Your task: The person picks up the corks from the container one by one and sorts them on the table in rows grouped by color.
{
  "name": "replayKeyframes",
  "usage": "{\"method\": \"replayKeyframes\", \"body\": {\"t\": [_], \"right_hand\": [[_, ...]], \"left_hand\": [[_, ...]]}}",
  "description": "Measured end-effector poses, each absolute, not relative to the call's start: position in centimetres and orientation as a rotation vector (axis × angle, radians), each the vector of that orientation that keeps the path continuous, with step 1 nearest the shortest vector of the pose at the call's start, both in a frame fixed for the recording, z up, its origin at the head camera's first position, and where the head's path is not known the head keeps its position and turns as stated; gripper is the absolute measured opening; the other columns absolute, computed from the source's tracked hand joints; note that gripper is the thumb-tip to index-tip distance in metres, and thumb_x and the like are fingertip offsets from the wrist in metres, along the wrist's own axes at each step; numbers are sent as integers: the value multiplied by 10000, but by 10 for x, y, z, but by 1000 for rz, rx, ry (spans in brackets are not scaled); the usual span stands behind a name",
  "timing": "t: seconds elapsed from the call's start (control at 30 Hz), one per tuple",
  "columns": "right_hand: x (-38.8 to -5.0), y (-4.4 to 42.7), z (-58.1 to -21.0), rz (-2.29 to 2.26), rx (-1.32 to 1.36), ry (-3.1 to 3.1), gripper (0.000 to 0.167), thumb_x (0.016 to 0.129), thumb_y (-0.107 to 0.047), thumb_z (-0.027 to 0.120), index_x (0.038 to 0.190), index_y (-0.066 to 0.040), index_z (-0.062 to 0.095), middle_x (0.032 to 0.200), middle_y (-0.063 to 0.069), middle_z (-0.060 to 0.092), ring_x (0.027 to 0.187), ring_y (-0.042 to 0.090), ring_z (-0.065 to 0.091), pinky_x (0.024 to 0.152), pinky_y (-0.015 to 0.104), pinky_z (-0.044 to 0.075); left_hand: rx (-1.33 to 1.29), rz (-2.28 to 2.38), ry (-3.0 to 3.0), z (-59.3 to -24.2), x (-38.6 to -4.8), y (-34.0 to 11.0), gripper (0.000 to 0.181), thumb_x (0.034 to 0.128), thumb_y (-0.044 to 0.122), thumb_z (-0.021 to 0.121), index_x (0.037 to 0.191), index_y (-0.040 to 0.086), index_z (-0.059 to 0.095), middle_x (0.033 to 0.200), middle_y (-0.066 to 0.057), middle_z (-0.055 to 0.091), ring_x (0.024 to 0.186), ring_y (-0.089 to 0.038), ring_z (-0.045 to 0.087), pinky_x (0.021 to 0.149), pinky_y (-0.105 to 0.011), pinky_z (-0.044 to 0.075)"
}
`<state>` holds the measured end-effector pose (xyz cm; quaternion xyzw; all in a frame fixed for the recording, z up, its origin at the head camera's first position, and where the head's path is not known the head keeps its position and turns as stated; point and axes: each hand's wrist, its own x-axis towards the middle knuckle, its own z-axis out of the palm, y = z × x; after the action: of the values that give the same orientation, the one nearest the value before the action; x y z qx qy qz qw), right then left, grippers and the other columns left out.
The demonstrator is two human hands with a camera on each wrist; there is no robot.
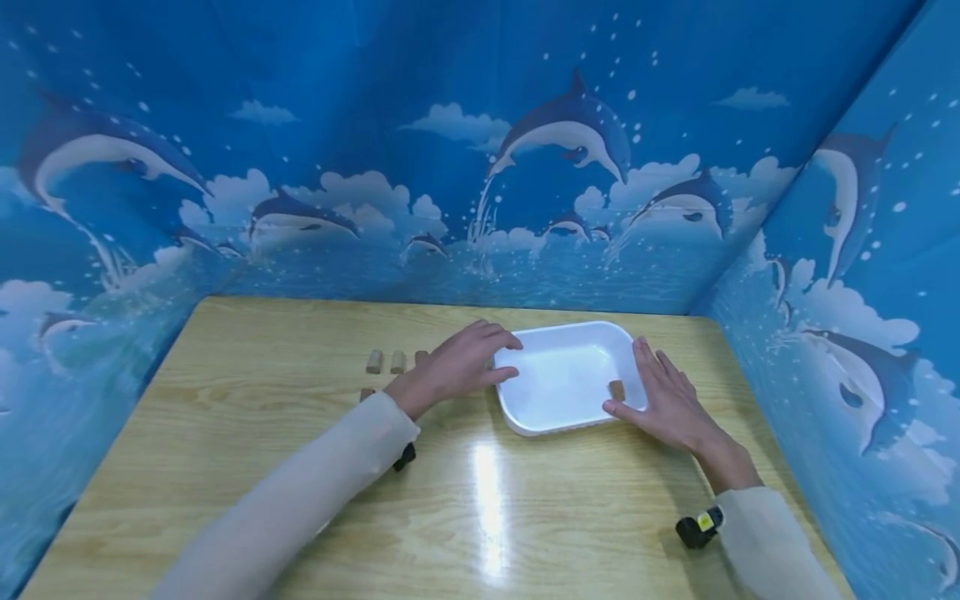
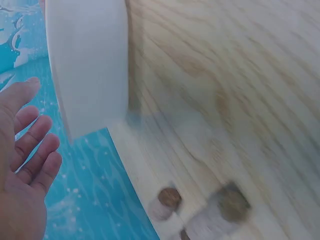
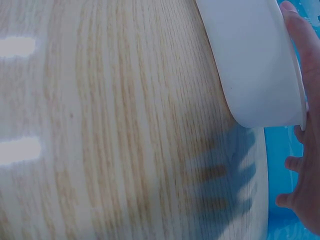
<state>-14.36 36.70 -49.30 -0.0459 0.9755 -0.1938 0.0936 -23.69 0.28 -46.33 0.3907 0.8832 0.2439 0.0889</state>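
A white rectangular tray (image 1: 558, 375) sits on the table, with one small brown cork-like piece (image 1: 617, 391) inside near its right end. My left hand (image 1: 468, 360) hovers by the tray's left end, fingers loosely bent; the left wrist view shows this hand (image 2: 25, 150) with a gap between its fingers and the tray wall (image 2: 90, 65). At the tray's right end is my right hand (image 1: 667, 400), its fingers fairly straight along the outer side and its thumb by the near corner. In the right wrist view its thumb (image 3: 300, 35) lies against the tray rim.
Left of the tray, small cylindrical pieces stand on the wood-grain table (image 1: 247, 400): a greyish one (image 1: 374, 362), a paler one (image 1: 398, 362) and others partly behind my left arm. Dolphin-print blue curtains (image 1: 375, 150) border the table at the back and sides.
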Motion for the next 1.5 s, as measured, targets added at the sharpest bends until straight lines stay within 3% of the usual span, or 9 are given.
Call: {"method": "replayKeyframes", "body": {"t": [0.57, 1.03, 1.5], "right_hand": [[-143, 368, -495, -553, -113, 2889, 1238, 975, -726, 654, 1750, -91, -73, 1835, 193, -60, 1657, 567, 15, 1235, 870, 55], [-145, 368, -495, -544, -132, 2895, 1221, 988, -707, 652, 1745, -148, -128, 1838, 177, -62, 1654, 572, 32, 1234, 869, 74], [-144, 369, -494, -553, -166, 2899, 1215, 991, -699, 653, 1749, -98, -82, 1837, 180, -53, 1650, 579, 40, 1230, 869, 88]], "left_hand": [[1347, 595, 2562, -468, -238, 67, 449, 1076, 377, 717, 1469, 165, 674, 1449, 10, 694, 1373, -191, 614, 1204, -377, 504], [1476, 486, 2500, -461, -237, 103, 443, 1074, 365, 720, 1460, 153, 670, 1436, -27, 705, 1327, -183, 646, 1189, -306, 499], [1539, 246, 2500, -453, -238, 132, 457, 1093, 396, 680, 1497, 186, 637, 1460, 9, 687, 1344, -166, 636, 1209, -293, 483]]}}
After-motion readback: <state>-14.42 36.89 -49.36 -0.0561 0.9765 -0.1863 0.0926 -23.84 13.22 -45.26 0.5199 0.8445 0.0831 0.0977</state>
